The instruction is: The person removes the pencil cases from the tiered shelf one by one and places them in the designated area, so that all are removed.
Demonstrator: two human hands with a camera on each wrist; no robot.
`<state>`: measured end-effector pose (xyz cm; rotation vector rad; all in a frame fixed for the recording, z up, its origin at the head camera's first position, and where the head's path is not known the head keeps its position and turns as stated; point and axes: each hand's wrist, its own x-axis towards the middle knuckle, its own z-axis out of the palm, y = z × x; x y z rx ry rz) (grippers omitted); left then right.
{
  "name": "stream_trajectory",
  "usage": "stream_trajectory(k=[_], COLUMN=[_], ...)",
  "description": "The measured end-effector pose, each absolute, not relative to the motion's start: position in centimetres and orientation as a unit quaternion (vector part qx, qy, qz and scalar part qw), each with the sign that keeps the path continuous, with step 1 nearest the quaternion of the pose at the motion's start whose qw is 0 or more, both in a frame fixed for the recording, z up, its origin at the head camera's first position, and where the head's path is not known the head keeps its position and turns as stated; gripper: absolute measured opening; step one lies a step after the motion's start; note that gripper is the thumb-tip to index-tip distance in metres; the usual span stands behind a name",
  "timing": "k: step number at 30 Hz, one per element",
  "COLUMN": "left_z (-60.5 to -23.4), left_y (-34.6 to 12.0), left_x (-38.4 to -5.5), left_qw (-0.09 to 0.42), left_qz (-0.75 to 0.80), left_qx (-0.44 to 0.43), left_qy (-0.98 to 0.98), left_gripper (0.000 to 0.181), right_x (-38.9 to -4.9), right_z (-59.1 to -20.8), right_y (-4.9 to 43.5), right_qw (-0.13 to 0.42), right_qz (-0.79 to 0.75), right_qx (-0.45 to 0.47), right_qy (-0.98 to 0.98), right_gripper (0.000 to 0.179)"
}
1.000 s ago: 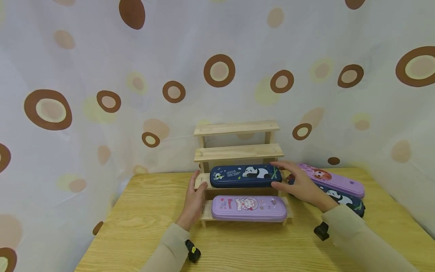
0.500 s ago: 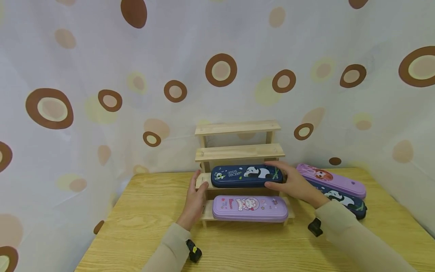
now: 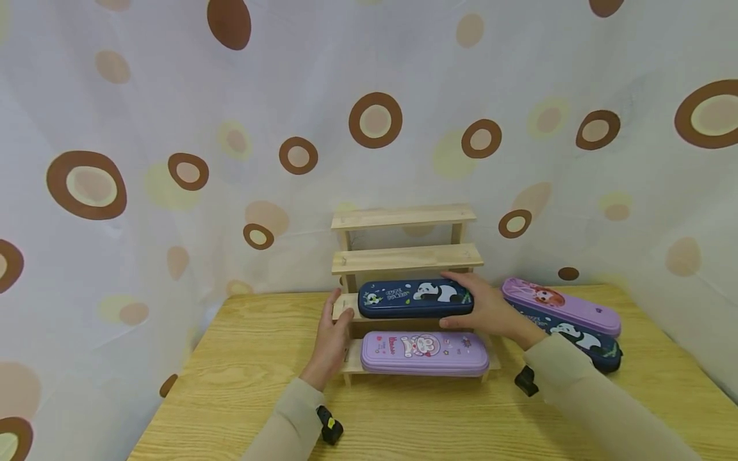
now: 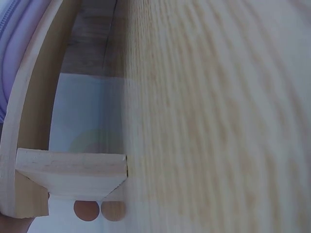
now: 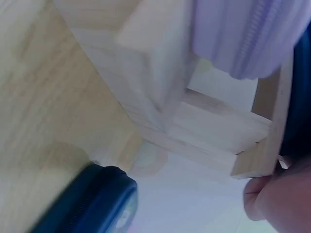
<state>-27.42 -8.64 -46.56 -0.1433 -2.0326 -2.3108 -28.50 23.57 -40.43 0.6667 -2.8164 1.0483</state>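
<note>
A navy pencil case (image 3: 398, 308) with a panda print lies on the second step from the bottom of a wooden tiered rack (image 3: 403, 258). My right hand (image 3: 490, 310) grips its right end, thumb along the front edge and fingers at the back. My left hand (image 3: 330, 339) rests at the rack's left side, fingers fairly straight, beside the end of that same step. Below, a lilac pencil case (image 3: 423, 352) with a cartoon print sits on the lowest step. In the right wrist view, fingers (image 5: 282, 199) meet the navy case beside the board.
On the table (image 3: 259, 358) to the right, a purple pencil case (image 3: 567, 307) with a cartoon girl leans over another navy panda case (image 3: 594, 342). A dotted curtain (image 3: 230, 102) hangs behind the rack. The two upper steps bear nothing.
My right hand has slid left along the navy pencil case, covering more of its right end. The case and my left hand have stayed nearly still.
</note>
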Motion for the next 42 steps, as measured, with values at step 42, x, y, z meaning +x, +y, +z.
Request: stream_trajectory(k=[42], left_z=[-46.8], left_y=[-8.7], left_x=[-27.3], left_qw=[0.025], left_qz=[-0.745], left_qx=[-0.057], left_qy=[-0.664], left_gripper=[0.062], right_x=[-24.4], right_z=[-40.1], right_y=[29.0], right_qw=[0.103], right_qz=[0.372], right_qx=[0.185], right_qy=[-0.904], right_gripper=[0.073])
